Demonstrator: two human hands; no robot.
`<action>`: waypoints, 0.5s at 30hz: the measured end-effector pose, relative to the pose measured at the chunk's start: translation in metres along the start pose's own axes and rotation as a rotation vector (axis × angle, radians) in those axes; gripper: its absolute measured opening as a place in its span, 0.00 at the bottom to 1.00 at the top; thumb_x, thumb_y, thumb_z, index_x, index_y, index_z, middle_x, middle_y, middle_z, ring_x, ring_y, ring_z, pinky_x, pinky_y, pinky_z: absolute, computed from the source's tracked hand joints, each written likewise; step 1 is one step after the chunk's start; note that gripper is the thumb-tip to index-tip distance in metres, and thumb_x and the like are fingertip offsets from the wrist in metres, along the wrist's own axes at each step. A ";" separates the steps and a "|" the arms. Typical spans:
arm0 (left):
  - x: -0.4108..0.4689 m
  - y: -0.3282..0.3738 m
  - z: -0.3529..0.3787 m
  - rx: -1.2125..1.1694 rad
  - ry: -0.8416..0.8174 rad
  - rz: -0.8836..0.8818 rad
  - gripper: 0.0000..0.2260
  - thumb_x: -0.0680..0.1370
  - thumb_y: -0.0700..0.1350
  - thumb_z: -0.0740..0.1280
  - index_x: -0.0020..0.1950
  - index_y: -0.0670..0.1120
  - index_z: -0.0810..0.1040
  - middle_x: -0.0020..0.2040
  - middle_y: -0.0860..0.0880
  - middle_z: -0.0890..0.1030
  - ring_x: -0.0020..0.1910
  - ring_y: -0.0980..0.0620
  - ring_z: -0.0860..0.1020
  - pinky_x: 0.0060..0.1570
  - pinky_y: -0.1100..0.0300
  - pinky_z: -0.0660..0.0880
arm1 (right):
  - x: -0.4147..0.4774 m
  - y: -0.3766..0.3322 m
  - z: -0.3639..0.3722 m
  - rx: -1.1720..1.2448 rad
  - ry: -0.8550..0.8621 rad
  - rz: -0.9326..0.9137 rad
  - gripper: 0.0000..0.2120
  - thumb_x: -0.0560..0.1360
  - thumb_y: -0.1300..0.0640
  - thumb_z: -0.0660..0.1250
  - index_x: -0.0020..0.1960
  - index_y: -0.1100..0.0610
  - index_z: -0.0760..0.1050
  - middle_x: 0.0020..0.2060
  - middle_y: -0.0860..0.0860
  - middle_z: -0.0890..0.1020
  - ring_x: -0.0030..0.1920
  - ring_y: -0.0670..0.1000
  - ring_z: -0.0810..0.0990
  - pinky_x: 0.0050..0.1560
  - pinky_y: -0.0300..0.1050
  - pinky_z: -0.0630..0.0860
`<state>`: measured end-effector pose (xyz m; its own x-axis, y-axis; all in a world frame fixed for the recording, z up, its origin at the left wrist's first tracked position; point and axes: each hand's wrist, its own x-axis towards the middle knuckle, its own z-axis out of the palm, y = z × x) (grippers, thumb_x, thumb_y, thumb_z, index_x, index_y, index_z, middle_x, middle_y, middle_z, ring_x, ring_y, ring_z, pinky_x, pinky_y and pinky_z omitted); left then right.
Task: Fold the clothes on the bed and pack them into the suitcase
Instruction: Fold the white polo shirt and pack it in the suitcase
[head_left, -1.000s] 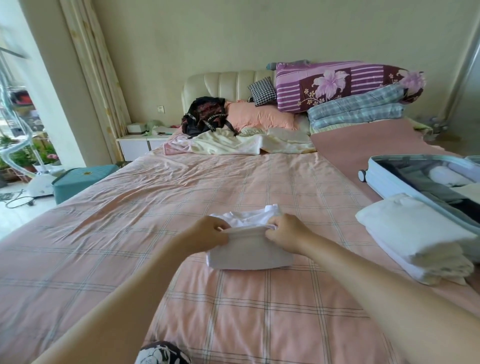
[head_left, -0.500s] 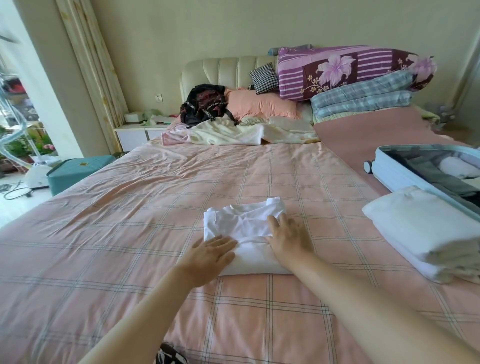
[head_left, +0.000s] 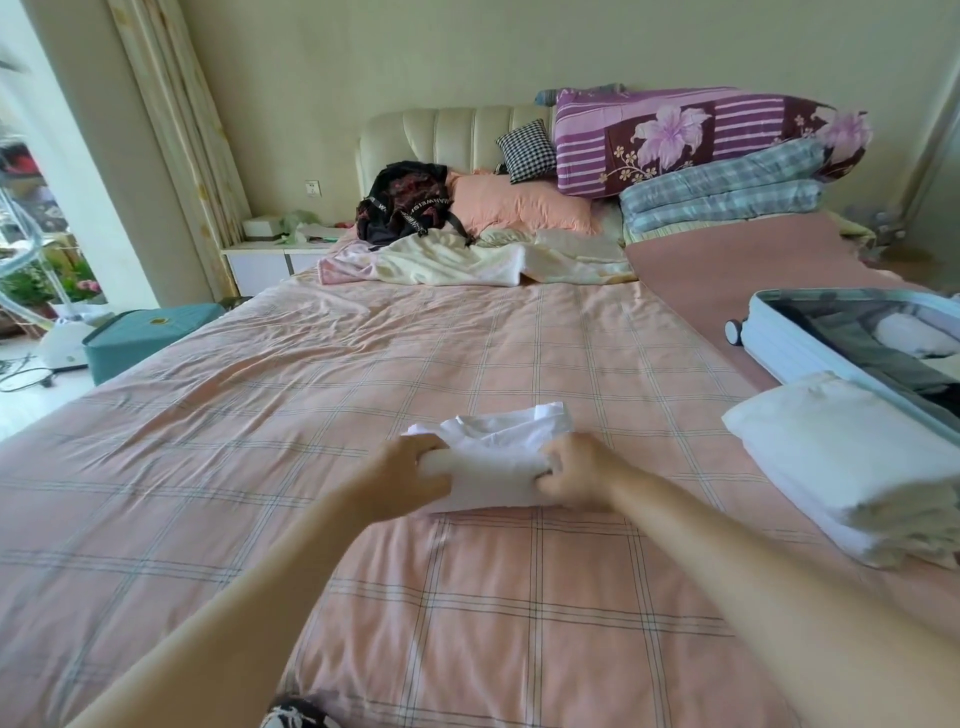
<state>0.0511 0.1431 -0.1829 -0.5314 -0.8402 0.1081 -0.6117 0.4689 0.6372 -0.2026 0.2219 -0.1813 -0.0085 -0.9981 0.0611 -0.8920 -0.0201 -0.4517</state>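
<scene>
A folded white garment (head_left: 493, 457) lies on the pink checked bed sheet (head_left: 467, 353) in front of me. My left hand (head_left: 410, 473) grips its left side with curled fingers. My right hand (head_left: 576, 475) grips its right side the same way, and the near part is bunched up between them. To the right, an open light-blue suitcase (head_left: 789, 338) lies on the bed with folded items inside. A stack of folded white clothes (head_left: 852, 457) sits just in front of it.
Crumpled cream and pink bedding (head_left: 467, 260), a black backpack (head_left: 405, 208) and pillows sit at the headboard. Folded quilts (head_left: 717, 150) are piled at the back right. A teal box (head_left: 145, 338) and a nightstand (head_left: 270, 260) stand left of the bed.
Half a second ago both hands lay flat pressing the white garment; now both have curled around its sides and gathered it up. The camera tilted slightly.
</scene>
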 end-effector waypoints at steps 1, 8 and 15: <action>0.004 0.004 -0.004 -0.090 0.031 -0.016 0.14 0.63 0.55 0.67 0.46 0.55 0.81 0.41 0.53 0.81 0.38 0.58 0.77 0.40 0.63 0.76 | 0.005 0.001 -0.010 0.095 0.004 0.050 0.18 0.70 0.60 0.66 0.28 0.53 0.59 0.25 0.45 0.67 0.27 0.44 0.66 0.30 0.42 0.62; 0.056 0.008 -0.009 -0.061 0.197 -0.249 0.12 0.77 0.55 0.67 0.56 0.50 0.79 0.49 0.48 0.81 0.47 0.48 0.77 0.39 0.58 0.71 | 0.052 0.018 -0.029 0.065 0.282 0.195 0.12 0.76 0.42 0.66 0.54 0.46 0.80 0.50 0.43 0.83 0.51 0.50 0.80 0.50 0.46 0.75; 0.101 0.016 0.036 0.491 0.313 0.143 0.18 0.79 0.46 0.63 0.69 0.51 0.74 0.70 0.50 0.74 0.69 0.46 0.70 0.68 0.49 0.62 | 0.103 0.023 0.005 -0.396 0.323 0.156 0.16 0.79 0.53 0.64 0.66 0.54 0.72 0.62 0.53 0.76 0.60 0.57 0.75 0.56 0.50 0.70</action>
<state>-0.0334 0.0758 -0.1891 -0.4762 -0.7646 0.4343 -0.7857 0.5917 0.1802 -0.2221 0.1185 -0.1900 -0.2377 -0.9173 0.3196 -0.9708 0.2131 -0.1102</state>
